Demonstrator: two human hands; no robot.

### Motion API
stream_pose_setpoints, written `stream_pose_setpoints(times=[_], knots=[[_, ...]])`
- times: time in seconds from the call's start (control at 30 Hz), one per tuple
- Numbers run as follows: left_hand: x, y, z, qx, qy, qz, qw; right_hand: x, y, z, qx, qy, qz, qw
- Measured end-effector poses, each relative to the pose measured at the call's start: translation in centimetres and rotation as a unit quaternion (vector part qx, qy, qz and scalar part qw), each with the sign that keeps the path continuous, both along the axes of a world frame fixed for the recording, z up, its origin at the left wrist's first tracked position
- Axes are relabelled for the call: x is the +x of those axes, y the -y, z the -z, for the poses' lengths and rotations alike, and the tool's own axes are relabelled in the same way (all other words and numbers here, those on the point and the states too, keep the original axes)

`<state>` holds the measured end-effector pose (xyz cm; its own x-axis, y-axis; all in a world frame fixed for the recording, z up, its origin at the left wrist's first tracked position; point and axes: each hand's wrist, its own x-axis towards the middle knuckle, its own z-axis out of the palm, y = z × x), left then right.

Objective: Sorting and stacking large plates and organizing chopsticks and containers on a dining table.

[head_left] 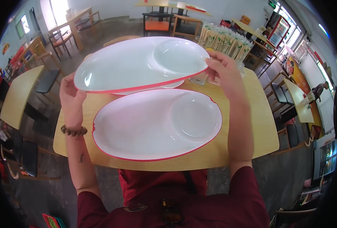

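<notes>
Between my two hands I hold up an oval white plate with a red rim and a round section at its right end. My left hand is closed on its left end, and my right hand pinches its right end. Below and nearer to me lies a second plate of the same kind on the wooden table, its red rim chipped at the left end and upper right. Part of another white plate shows under the raised one; most of it is hidden.
A bundle of wrapped chopsticks stands at the far right of the table. Small white items lie by my right hand. Other tables and chairs stand around, and a person is at the far right.
</notes>
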<state>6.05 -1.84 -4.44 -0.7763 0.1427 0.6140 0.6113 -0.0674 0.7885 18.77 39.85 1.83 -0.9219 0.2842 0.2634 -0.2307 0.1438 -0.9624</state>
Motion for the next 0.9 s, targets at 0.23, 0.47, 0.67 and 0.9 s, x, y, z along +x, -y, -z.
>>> stream_pose_setpoints(times=[0.23, 0.47, 0.67, 0.9], knots=[[6.8, -0.9, -2.2, -0.054, -0.003, -0.004, 0.999, 5.8, -0.8, -3.6, 0.039, 0.039, 0.024, 0.998], [12.0, 0.1, -0.1, -0.073, 0.067, 0.025, 0.995, 10.6, 0.2, 0.5, 0.157, 0.103, -0.018, 0.982], [12.6, 0.7, 3.3, -0.057, 0.106, 0.046, 0.992, 12.6, 1.1, 2.5, 0.180, 0.178, 0.008, 0.967], [12.5, 1.0, 3.8, -0.070, 0.097, 0.054, 0.991, 12.1, 0.6, 3.7, 0.189, 0.125, -0.007, 0.974]])
